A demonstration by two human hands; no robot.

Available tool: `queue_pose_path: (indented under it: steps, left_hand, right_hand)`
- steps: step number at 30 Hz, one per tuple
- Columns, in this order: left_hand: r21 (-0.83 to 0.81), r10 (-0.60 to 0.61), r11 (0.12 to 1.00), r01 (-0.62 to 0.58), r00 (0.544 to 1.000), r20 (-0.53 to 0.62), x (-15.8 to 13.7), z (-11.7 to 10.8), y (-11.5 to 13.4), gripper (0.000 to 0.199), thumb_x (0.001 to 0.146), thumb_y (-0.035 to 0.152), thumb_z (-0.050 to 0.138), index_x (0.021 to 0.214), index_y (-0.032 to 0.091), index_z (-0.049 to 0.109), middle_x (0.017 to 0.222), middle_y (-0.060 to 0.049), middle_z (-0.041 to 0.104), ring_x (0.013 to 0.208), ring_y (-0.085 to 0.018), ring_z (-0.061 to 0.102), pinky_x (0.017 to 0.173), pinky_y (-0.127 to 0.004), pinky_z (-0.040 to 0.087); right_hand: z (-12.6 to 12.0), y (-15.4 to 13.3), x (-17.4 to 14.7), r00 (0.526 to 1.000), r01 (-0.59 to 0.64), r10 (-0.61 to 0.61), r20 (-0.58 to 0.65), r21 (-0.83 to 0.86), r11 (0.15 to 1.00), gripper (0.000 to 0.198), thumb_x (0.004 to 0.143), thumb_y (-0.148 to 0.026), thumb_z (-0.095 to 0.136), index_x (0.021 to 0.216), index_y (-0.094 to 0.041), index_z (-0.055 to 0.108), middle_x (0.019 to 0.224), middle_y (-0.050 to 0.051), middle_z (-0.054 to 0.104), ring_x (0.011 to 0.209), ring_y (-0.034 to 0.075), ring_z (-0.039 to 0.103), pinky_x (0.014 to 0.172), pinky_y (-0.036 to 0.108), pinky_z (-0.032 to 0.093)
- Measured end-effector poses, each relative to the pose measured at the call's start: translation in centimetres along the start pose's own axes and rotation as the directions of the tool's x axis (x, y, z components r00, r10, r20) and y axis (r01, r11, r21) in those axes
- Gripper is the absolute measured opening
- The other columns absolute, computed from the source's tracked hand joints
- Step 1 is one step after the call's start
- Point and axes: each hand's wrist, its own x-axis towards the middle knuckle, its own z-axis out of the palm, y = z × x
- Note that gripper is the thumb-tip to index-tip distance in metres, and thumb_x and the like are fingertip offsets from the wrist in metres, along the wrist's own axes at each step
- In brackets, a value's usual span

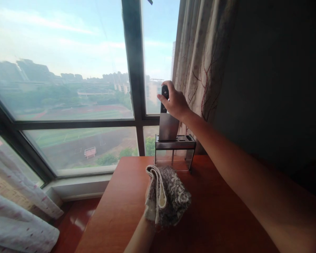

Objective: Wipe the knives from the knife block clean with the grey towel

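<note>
My right hand [176, 102] is wrapped around the black handle of a cleaver [168, 127]. The cleaver stands upright, its broad metal blade partly down in a slot of the knife holder [177, 144]. That holder has a dark slotted top and clear sides, and stands on the table's far part. Nearer to me, a folded grey-and-white patterned towel [175, 196] is held up over the table by my left hand [148, 225]. The towel covers most of the fingers of that hand.
The reddish-brown wooden table [121, 200] reaches up to large windows with a dark frame [135, 123]. A patterned curtain [197, 63] hangs right behind the knife holder. Another pale curtain [21, 221] lies at the lower left, by the windowsill [81, 184].
</note>
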Motion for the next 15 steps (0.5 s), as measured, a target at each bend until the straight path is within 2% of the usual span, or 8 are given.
queue_pose_path:
  steps: [3,7,15]
  left_hand:
    - [0.016,-0.037,0.999,0.037,0.999,-0.02,0.6,-0.8,-0.7,0.055,0.069,0.07,0.059,0.089,0.02,0.07,0.091,-0.009,0.073,0.092,-0.032,0.067,0.082,-0.048,0.052]
    - [0.057,-0.055,0.997,0.06,0.995,-0.082,1.2,-2.0,-1.4,0.06,0.065,0.071,0.062,0.093,0.02,0.07,0.088,-0.011,0.074,0.088,-0.034,0.068,0.081,-0.051,0.052]
    - [0.004,-0.04,0.999,0.04,0.999,0.033,2.2,-3.3,-1.4,0.053,0.067,0.066,0.064,0.088,0.018,0.073,0.09,-0.013,0.074,0.099,-0.038,0.064,0.091,-0.054,0.045]
  right_hand:
    - [0.5,0.5,-0.4,1.0,-0.021,0.021,-0.022,0.009,1.0,0.039,0.09,-0.037,0.049,0.125,-0.022,0.044,0.089,0.007,0.067,0.077,0.025,0.063,0.069,0.034,0.046]
    - [1.2,0.8,-1.0,0.998,-0.044,0.042,0.049,0.039,0.998,0.039,0.09,-0.037,0.047,0.125,-0.02,0.043,0.084,0.007,0.067,0.072,0.025,0.064,0.064,0.033,0.047]
    - [3.4,1.5,-3.2,0.986,-0.105,0.101,0.134,0.025,0.994,0.042,0.089,-0.042,0.046,0.125,-0.02,0.043,0.089,0.009,0.069,0.077,0.027,0.066,0.066,0.034,0.047]
